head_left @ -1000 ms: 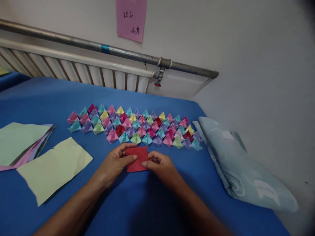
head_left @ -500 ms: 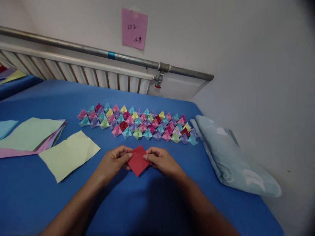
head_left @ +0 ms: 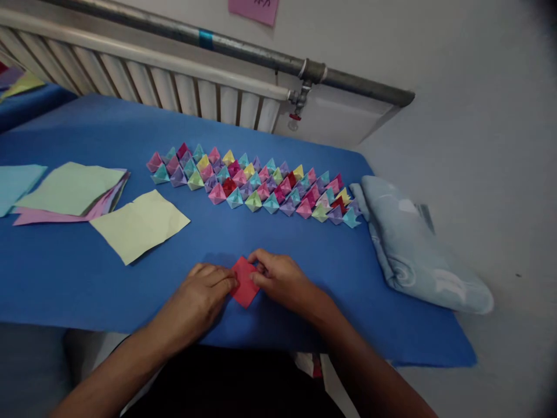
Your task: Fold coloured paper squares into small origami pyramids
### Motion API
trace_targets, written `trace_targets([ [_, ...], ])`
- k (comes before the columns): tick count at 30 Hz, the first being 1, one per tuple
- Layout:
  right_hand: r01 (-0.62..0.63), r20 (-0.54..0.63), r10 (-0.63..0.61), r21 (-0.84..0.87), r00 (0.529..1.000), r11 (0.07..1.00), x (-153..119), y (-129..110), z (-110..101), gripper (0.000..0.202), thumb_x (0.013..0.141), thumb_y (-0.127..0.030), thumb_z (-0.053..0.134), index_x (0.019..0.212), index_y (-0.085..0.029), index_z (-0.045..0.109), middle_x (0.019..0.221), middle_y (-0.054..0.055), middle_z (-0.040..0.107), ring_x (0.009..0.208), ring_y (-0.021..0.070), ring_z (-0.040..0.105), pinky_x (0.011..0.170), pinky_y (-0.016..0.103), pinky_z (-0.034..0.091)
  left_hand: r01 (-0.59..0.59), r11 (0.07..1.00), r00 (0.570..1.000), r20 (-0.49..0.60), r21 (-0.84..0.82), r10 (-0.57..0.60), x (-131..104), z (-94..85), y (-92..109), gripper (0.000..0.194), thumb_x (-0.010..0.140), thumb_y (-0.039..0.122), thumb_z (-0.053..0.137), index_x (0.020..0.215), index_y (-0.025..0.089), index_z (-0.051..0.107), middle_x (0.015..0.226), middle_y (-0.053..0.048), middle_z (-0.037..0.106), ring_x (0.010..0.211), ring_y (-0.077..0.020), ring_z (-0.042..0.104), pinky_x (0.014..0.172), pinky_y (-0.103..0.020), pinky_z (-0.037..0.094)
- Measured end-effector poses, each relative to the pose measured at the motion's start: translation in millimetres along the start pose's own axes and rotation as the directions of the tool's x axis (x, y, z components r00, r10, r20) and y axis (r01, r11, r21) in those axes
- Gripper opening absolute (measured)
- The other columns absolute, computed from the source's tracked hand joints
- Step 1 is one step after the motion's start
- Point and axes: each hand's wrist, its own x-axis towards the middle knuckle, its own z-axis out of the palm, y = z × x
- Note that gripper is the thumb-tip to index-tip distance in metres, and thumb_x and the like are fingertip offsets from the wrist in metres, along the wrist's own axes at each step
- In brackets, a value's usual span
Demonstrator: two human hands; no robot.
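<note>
A small red paper square (head_left: pixel 245 292), turned like a diamond, lies at the front of the blue table. My left hand (head_left: pixel 201 297) holds its left corner, fingers bent together and pressing on it. At the right side, my right hand (head_left: pixel 285 283) pinches the paper's edge between thumb and bent forefinger. Beyond my hands stand rows of several folded paper boats (head_left: pixel 255 183) in pink, purple, turquoise, green, yellow and red. Whether the red square has more than one layer is hard to see.
A pale yellow sheet (head_left: pixel 141 226) lies to the left, beside a stack of coloured paper (head_left: pixel 72 186) and a light blue sheet (head_left: pixel 17 184). A folded light-blue blanket (head_left: pixel 418 249) rests at the right end of the blue table (head_left: pixel 304 249). Behind are a radiator (head_left: pixel 165 87) and a pipe (head_left: pixel 261 55).
My view has tilted down, bringing the table's front edge into sight. The red paper has gone from being held up by both hands to lying on the table, my left hand now over its left side.
</note>
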Motion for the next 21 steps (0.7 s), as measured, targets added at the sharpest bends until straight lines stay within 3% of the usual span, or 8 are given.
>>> trace_targets([
  [2,0.073,-0.096,-0.079,-0.072,0.992,0.995,-4.1,1.9,0.5,0.02,0.079,-0.012,0.056,0.096,-0.021,0.062,0.074,-0.003,0.061,0.067,0.0124,0.054,0.063,0.024,0.04,-0.005,1.0,1.0,0.011,0.002,0.005,-0.2,1.0,-0.8,0.031,0.09,0.013,0.047,0.111,0.026,0.066,0.108,-0.007,0.07,0.097,-0.0214,0.061,0.087,-0.038,0.042],
  [5,0.219,-0.247,-0.234,-0.087,0.94,0.972,-14.5,5.8,0.8,0.02,0.082,-0.011,0.054,0.098,-0.018,0.063,0.095,0.005,0.064,0.09,0.0171,0.058,0.081,0.031,0.044,-0.029,1.0,1.0,0.002,-0.001,0.029,-0.3,-0.9,-0.4,0.032,0.089,0.013,0.047,0.112,0.025,0.066,0.108,-0.007,0.07,0.097,-0.0211,0.061,0.088,-0.038,0.042],
  [9,0.367,-0.211,-0.377,-0.087,0.902,0.926,-28.1,8.8,1.0,0.03,0.078,-0.004,0.051,0.101,-0.02,0.063,0.113,0.007,0.064,0.104,0.0193,0.057,0.091,0.038,0.042,-0.052,0.998,0.998,0.027,0.045,0.051,0.0,-5.3,0.8,0.028,0.089,0.016,0.048,0.109,0.023,0.066,0.109,-0.009,0.07,0.097,-0.022,0.061,0.088,-0.038,0.041],
  [13,0.354,-0.134,-0.366,-0.107,0.921,0.929,-33.9,10.8,3.3,0.032,0.079,-0.007,0.053,0.106,-0.02,0.063,0.109,0.006,0.068,0.101,0.0199,0.058,0.091,0.039,0.041,-0.067,0.995,0.997,0.038,0.069,0.064,-0.3,-7.1,-0.1,0.028,0.086,0.02,0.053,0.112,0.021,0.063,0.115,-0.01,0.068,0.101,-0.0244,0.06,0.09,-0.039,0.041],
  [21,0.276,-0.118,-0.29,-0.121,0.95,0.954,-34.8,8.9,1.3,0.024,0.083,-0.017,0.059,0.107,-0.019,0.062,0.108,0.004,0.069,0.09,0.019,0.056,0.083,0.035,0.039,-0.021,1.0,1.0,0.014,-0.004,0.021,0.5,-4.3,-4.6,0.029,0.086,0.026,0.056,0.113,0.02,0.063,0.114,-0.011,0.068,0.1,-0.0256,0.061,0.088,-0.039,0.043],
])
